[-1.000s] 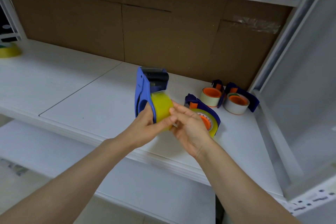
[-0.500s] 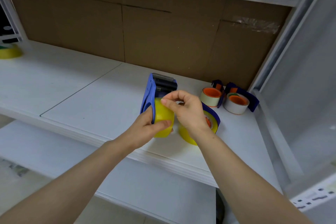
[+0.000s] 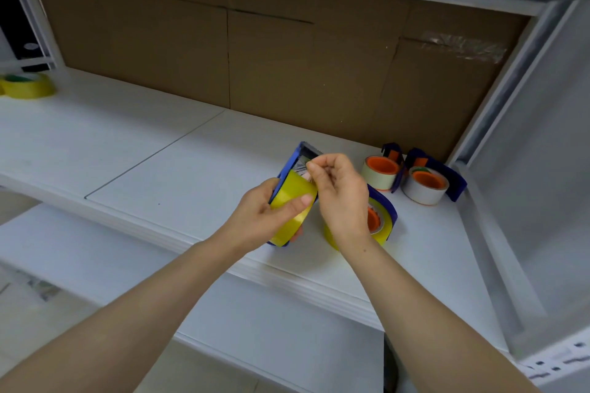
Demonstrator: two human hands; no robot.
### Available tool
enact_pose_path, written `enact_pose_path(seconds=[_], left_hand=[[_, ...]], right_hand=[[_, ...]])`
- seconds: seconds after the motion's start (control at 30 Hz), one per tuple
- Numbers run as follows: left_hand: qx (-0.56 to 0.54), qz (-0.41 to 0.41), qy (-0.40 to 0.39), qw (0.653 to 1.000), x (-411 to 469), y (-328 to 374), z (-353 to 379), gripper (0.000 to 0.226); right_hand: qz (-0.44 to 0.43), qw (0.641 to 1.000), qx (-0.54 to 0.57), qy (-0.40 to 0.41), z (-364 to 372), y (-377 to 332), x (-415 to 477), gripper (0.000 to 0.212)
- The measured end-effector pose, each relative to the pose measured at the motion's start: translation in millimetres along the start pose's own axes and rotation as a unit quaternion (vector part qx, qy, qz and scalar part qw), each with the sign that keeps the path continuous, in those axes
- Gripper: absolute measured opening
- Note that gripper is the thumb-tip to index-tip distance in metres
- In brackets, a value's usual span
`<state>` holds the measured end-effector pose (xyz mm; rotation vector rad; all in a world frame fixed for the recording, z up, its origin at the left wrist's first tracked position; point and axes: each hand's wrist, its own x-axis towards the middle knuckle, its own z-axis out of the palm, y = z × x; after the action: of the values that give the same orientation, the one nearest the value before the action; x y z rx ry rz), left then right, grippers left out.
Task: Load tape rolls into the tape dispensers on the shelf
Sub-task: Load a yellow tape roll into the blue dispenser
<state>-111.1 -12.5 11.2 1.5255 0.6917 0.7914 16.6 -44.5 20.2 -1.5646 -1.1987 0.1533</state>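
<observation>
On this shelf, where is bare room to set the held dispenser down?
The white shelf board is bare from the loose yellow tape roll at far left to the hands. The right corner is crowded: two blue dispensers with orange-cored white rolls and a yellow-loaded dispenser.

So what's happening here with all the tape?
A person is fitting a yellow tape roll into a blue dispenser at a white shelf. The left hand grips the roll and dispenser together, while the right hand pinches what looks like the tape's end near the dispenser's top. Behind the right hand, another dispenser with yellow tape rests on the shelf, and two with white rolls sit near the corner. A spare yellow roll lies far left.
</observation>
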Motion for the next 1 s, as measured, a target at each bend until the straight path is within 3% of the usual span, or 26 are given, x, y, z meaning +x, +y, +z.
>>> enact_pose_path(seconds=[0.1,0.27,0.5,0.6,0.67,0.8,1.0], left_hand=[[-0.014,-0.005,-0.041,0.999,-0.2,-0.8,-3.8,0.033],[-0.004,0.041,-0.029,0.999,2.6,4.0,-5.6,0.02],[0.021,0.042,0.024,0.999,2.6,6.2,1.8,0.013],[0.015,0.004,0.092,0.996,3.8,2.3,-1.6,0.019],[0.02,-0.01,0.093,0.995,3.7,2.3,-2.8,0.019],[0.015,-0.028,0.07,0.997,1.7,4.1,-7.5,0.017],[-0.023,-0.038,0.041,0.998,0.3,0.2,-8.2,0.013]], right_hand=[[-0.009,1.0,-0.005,0.005,-0.5,-1.2,1.4,0.009],[-0.05,0.994,-0.088,0.04,-4.5,-4.0,-4.4,0.02],[-0.023,0.998,0.005,0.063,-8.8,-10.0,-4.2,0.006],[-0.026,0.999,0.036,0.031,-16.4,-18.3,3.5,0.021],[0.043,0.994,0.103,0.001,-23.3,-19.0,13.8,0.019],[0.196,0.941,0.262,-0.086,-36.8,-19.8,26.5,0.008],[0.229,0.948,0.212,-0.063,-38.1,-5.7,24.8,0.019]])
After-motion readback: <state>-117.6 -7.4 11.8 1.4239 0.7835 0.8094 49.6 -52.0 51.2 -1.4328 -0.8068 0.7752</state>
